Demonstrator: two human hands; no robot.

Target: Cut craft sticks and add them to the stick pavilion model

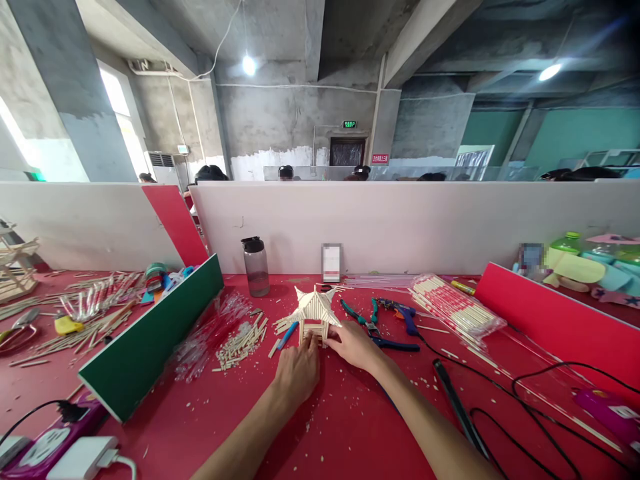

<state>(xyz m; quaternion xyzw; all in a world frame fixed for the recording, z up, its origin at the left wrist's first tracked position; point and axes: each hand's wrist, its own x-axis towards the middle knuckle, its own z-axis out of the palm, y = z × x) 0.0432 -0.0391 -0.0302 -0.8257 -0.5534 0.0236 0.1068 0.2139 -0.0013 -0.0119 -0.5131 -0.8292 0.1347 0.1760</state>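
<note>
A small model pavilion [314, 308] of pale wooden sticks, with a pointed, flared roof, stands upright on the red table. My left hand [299, 365] is closed at its lower front, fingertips pressed against the front bars; whether a loose stick is between them is hidden. From the right, my right hand [354, 344] grips the model's lower corner post with thumb and fingers. Beside the model on the left lie a blue pen-like stick [288, 335] and a heap of short cut sticks [245, 343]. Green-handled cutters [373, 328] are right of my right hand.
A purple glue gun [407, 319] with a black cable and bagged sticks [453, 307] lie at right. A water bottle [257, 267] and a phone-like screen [331, 263] stand at the back. Green [155, 340] and red [560, 313] dividers flank the space.
</note>
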